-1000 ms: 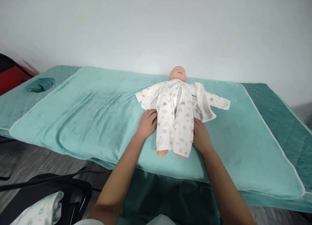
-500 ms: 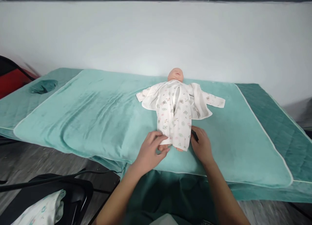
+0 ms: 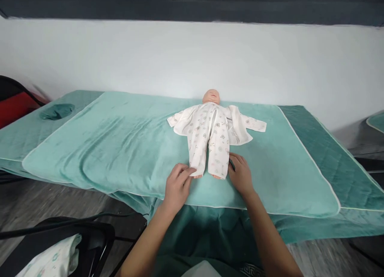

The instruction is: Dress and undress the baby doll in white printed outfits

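Note:
A baby doll (image 3: 211, 96) lies on its back, head toward the wall. White patterned trousers (image 3: 219, 141) cover its body and legs, with the feet just showing at the hems. Beneath its upper body a white patterned baby jacket (image 3: 243, 135) is spread open, sleeves out to both sides. My left hand (image 3: 177, 186) has its fingers closed on the hem of the left trouser leg. At the outer edge of the right leg, near the hem, my right hand (image 3: 240, 173) is curled with its fingertips against the cloth, which partly hides them.
A light green blanket (image 3: 135, 121) covers the padded massage table (image 3: 327, 145), which has a face hole (image 3: 57, 111) at its left end. The white wall (image 3: 192, 61) runs behind. A black chair (image 3: 99, 233) with a folded white patterned cloth (image 3: 52, 259) stands at the lower left.
The trouser legs have moved apart, showing a strip of blanket between them, and lie flatter. Both hands stay at the hems. My view has tilted up slightly.

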{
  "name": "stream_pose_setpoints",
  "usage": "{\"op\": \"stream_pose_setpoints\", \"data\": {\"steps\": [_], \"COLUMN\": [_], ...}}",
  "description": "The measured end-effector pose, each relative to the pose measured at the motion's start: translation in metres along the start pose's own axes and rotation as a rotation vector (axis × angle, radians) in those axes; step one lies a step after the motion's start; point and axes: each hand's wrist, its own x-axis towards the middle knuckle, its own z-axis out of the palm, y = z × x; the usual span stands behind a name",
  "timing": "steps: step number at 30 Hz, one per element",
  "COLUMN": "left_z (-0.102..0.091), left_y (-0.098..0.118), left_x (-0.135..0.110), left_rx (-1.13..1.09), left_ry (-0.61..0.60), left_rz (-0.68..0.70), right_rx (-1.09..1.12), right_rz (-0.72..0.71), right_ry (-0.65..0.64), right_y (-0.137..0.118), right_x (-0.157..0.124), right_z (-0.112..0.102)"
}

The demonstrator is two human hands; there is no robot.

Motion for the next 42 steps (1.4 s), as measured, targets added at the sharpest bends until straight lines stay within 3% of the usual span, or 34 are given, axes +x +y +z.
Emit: {"op": "stream_pose_setpoints", "data": {"steps": [6,10,15,19,24,27,31,37,42], "left_z": [0.001,0.015,0.043,0.059,0.062,0.064,0.07,0.084,0.083], "left_y": [-0.012,-0.046,-0.093,-0.115,-0.13,-0.135,-0.13,-0.11,-0.104], "left_x": [-0.013,0.01,0.068,0.107,0.13,0.136,0.142,0.144,0.142], "left_rx": [-0.147,-0.114,0.227,0.329,0.284,0.213,0.112,0.0,-0.108], "left_ry": [-0.07,0.026,-0.074,-0.246,-0.485,-0.562,-0.562,-0.502,-0.511], "left_rz": [-0.135,-0.329,-0.114,-0.049,0.128,0.213,0.245,-0.01,-0.143], "right_rx": [-0.007,-0.079,-0.243,-0.276,-0.23,-0.195,-0.17,-0.193,-0.132], "right_rz": [-0.022,0.021,0.076,-0.03,-0.167,-0.228,-0.252,-0.217,-0.191], "right_ry": [0.01,0.103,0.152,0.08,-0.087,-0.175,-0.231,-0.176,-0.159], "right_y": [0.002,0.003,0.01,0.02,0.029,0.035,0.043,0.039,0.026], "right_x": [0.0,0.004,0.028,0.057,0.08,0.088,0.099,0.116,0.123], "right_z": [0.002,0.008,0.012,0.013,0.012,0.015,0.025,0.036,0.036]}}
